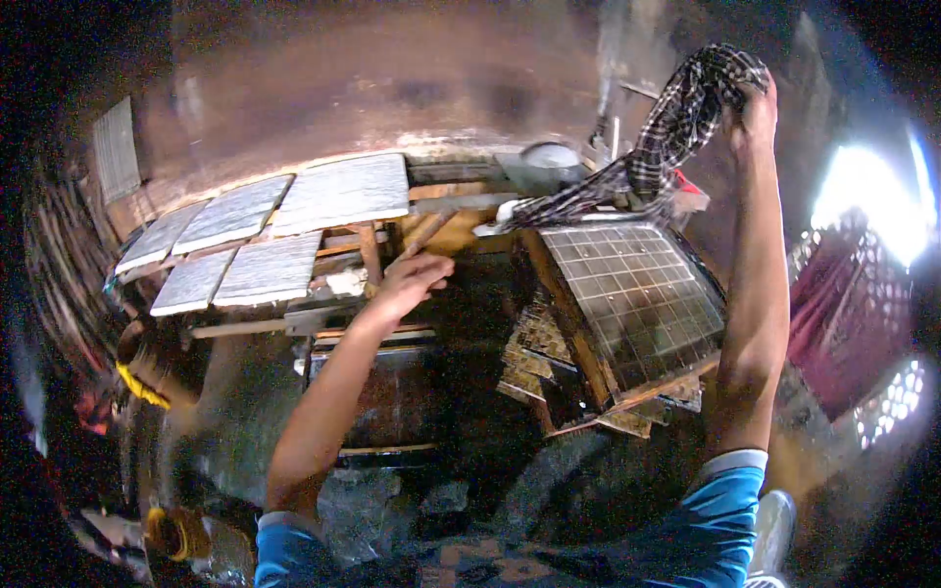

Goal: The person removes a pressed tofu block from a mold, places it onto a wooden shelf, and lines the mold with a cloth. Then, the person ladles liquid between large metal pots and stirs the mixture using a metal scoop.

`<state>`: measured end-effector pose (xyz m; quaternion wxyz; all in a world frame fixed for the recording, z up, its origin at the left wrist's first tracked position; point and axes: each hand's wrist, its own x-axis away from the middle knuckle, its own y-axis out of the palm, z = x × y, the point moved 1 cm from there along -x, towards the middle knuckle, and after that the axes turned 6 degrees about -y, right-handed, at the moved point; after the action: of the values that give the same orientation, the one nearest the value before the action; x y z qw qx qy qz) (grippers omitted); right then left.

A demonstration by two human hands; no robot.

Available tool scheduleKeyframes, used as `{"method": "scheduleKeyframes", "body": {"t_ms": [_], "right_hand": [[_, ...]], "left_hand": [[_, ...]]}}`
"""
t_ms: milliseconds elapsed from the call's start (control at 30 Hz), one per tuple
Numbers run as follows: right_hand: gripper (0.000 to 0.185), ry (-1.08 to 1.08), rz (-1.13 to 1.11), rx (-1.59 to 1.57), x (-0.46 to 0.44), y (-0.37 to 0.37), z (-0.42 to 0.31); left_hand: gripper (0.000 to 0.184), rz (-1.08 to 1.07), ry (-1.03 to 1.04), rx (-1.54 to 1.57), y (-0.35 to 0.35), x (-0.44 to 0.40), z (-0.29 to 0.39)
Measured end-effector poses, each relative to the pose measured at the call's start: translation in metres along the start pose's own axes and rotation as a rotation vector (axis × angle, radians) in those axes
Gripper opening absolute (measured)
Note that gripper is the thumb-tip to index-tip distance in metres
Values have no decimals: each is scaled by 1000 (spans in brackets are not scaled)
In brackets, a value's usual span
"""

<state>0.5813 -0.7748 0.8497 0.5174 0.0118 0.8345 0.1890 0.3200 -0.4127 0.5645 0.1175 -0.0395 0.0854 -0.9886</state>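
High on the right, my right hand is closed around one end of a black-and-white checked cloth. The cloth hangs twisted down to the left, and its lower end lies along the back of a tilted panel with a square grid in a wooden frame. My left hand is in the middle, beside a slanting wooden bar. Its fingers are loosely bent and slightly apart, with nothing visible in them. Motion blurs parts of the view.
Several pale ribbed slabs lie on a rack at the left. A round metal basin stands at the back. Patterned tile-like pieces lie under the panel. Bright light enters at the right, by a dark red cloth.
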Motion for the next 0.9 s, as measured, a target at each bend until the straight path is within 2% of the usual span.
{"method": "scheduleKeyframes", "body": {"t_ms": [67,100,133,200,233,300,333,367,400,433,467,500,600,733,833,900], "right_hand": [[36,-259,-144,190,-19,-49,46],[37,-135,30,320,13,-51,48],[35,-169,-93,672,28,-82,74],[35,66,-568,786,98,-117,96],[46,187,-814,416,139,-101,97],[55,291,-877,1186,196,-130,114],[52,184,-735,1069,227,-109,108],[44,-95,-749,1172,262,-87,95],[35,182,-579,1064,302,-44,76],[32,244,-540,852,348,-22,83],[33,298,-693,947,391,-2,82],[33,408,-753,889,449,11,101],[33,955,-769,730,650,13,155],[33,1623,-587,675,852,-21,181],[34,1910,-393,678,927,-41,182],[34,2008,-281,663,951,-46,187]], "left_hand": [[38,-1,-61,44,-15,-10,-21],[39,14,-86,32,-24,-12,-35],[40,33,-109,20,-35,-13,-50],[41,56,-136,44,-70,-22,-114],[39,85,-240,-63,-90,-15,-137],[35,-4,-373,23,-155,-26,-261],[35,258,-342,79,-159,1,-273],[35,355,-377,81,-181,16,-312],[35,397,-451,64,-205,27,-356],[34,442,-530,44,-225,42,-402],[34,480,-609,16,-241,57,-441],[34,512,-684,-13,-253,72,-479],[34,570,-899,-93,-267,124,-571],[33,586,-1097,-124,-250,164,-644],[33,586,-1190,-105,-233,171,-671],[33,595,-1222,-89,-229,177,-683]]}}
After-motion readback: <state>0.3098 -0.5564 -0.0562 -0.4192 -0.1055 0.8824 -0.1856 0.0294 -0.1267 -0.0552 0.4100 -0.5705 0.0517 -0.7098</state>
